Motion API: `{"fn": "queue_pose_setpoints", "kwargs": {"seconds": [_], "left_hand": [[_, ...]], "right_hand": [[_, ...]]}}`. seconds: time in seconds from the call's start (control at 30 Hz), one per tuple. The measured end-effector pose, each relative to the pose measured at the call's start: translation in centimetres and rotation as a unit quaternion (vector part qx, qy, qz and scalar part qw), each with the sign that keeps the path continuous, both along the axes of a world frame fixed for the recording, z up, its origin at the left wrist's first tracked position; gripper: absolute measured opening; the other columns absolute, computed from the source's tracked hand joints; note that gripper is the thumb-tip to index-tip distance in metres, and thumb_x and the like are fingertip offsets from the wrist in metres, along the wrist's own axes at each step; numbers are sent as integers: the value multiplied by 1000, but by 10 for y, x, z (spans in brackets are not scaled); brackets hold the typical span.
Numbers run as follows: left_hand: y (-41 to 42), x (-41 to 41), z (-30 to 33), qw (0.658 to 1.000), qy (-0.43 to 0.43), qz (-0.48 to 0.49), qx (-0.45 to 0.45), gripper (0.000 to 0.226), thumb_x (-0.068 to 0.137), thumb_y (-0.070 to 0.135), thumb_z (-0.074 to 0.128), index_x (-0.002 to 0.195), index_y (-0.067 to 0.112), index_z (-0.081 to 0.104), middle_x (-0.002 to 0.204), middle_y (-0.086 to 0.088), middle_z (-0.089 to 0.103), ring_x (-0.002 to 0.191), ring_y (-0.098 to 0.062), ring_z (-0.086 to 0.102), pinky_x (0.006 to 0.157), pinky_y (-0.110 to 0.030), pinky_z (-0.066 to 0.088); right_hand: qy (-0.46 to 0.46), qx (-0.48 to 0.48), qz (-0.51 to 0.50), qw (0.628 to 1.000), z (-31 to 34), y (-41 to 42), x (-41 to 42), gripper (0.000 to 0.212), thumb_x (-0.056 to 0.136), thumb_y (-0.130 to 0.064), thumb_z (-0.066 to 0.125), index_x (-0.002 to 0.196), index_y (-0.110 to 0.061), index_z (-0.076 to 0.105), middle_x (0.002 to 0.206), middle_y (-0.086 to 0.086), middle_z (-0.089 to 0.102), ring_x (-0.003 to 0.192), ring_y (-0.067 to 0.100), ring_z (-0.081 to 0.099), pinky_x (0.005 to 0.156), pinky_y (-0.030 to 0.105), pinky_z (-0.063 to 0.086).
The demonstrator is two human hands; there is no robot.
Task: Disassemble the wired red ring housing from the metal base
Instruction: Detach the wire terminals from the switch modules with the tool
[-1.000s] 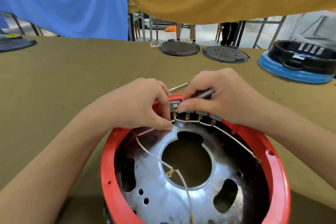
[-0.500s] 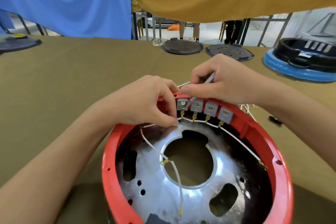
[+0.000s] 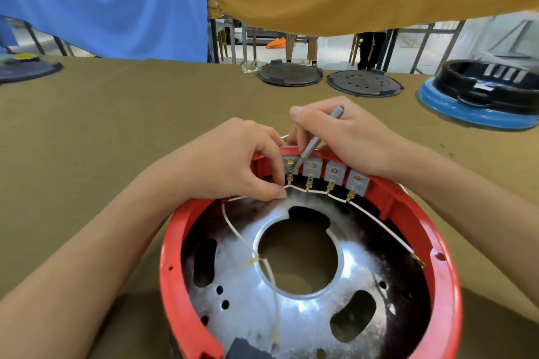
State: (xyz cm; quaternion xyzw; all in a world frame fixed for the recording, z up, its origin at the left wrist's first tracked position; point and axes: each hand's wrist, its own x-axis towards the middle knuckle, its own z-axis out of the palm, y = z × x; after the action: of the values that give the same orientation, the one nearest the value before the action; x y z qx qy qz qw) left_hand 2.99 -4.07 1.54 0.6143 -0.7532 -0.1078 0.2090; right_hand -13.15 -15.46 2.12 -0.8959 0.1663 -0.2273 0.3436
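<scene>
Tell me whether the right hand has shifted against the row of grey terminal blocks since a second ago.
Yes. The right hand has lifted away from the grey terminal blocks, uncovering them; its grey tool now angles down onto the leftmost one.

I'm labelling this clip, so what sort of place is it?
Probably a workshop bench for taking appliances apart: a cloth-covered table, loose dark lids along it, and a red ring housing being worked on.

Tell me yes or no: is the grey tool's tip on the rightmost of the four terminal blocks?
No, the grey tool in the right hand touches the leftmost terminal block.
</scene>
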Motion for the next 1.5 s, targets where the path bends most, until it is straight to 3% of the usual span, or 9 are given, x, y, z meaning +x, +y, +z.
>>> {"fn": "queue_pose_setpoints", "kwargs": {"seconds": [0.17,0.37,0.47,0.63,0.8,0.97,1.1,1.33,1.5], "left_hand": [[0,0,0,1000,-22,0,-9,9,74,36,81,71,28,77,91,10,69,86,-9,64,82,-32,46],[-1,-1,-1,1000,-27,3,-9,10,74,36,80,69,27,76,91,9,66,84,-9,63,81,-32,46],[-1,-2,-1,1000,-29,0,-9,10,73,36,79,70,27,76,91,10,65,85,-9,62,81,-31,45],[-1,-3,-1,1000,-17,-2,-8,8,73,33,82,71,27,77,88,8,67,84,-10,63,82,-34,47],[-1,-1,-2,1000,-13,-2,-9,6,73,32,82,72,29,77,90,12,64,84,-7,62,83,-30,46],[1,0,-3,1000,5,-7,0,5,74,31,82,75,31,77,101,16,62,94,-1,60,91,-29,44],[0,2,-3,999,19,-22,31,5,77,29,81,75,31,77,113,12,58,107,-2,57,98,-34,43],[0,4,-5,998,20,-31,51,9,73,36,83,72,36,74,112,21,51,117,-5,52,100,-37,43],[0,4,-5,999,15,-23,19,24,71,45,83,65,29,66,110,21,51,119,-1,51,98,-38,44]], "right_hand": [[44,31,-4,999,1,-2,2,47,103,-21,45,61,-10,63,86,5,72,78,2,63,75,15,45],[41,49,-15,998,2,-5,6,49,101,-20,45,55,-14,60,86,12,72,72,3,62,65,9,42],[37,47,-35,998,4,-4,10,49,99,-19,46,52,-14,60,80,14,71,71,8,62,63,11,42],[77,25,-42,996,3,1,19,52,98,-22,47,47,-17,53,60,9,53,58,14,49,67,35,41],[-6,37,-45,998,0,-1,10,54,103,-25,38,53,-11,54,71,22,60,79,31,63,80,45,48],[-42,0,-42,998,-2,-1,9,55,106,-29,32,62,-4,53,57,1,50,58,11,45,67,35,42],[-44,-19,-44,998,-4,-1,11,58,107,-32,32,58,-11,55,57,4,51,56,9,45,64,31,40],[-66,-14,-37,997,-3,0,9,59,107,-31,34,59,-6,56,57,10,50,56,14,45,63,39,41],[-117,-14,-32,993,7,-1,-12,53,102,-26,52,59,4,53,48,0,40,46,5,36,51,15,31]]}}
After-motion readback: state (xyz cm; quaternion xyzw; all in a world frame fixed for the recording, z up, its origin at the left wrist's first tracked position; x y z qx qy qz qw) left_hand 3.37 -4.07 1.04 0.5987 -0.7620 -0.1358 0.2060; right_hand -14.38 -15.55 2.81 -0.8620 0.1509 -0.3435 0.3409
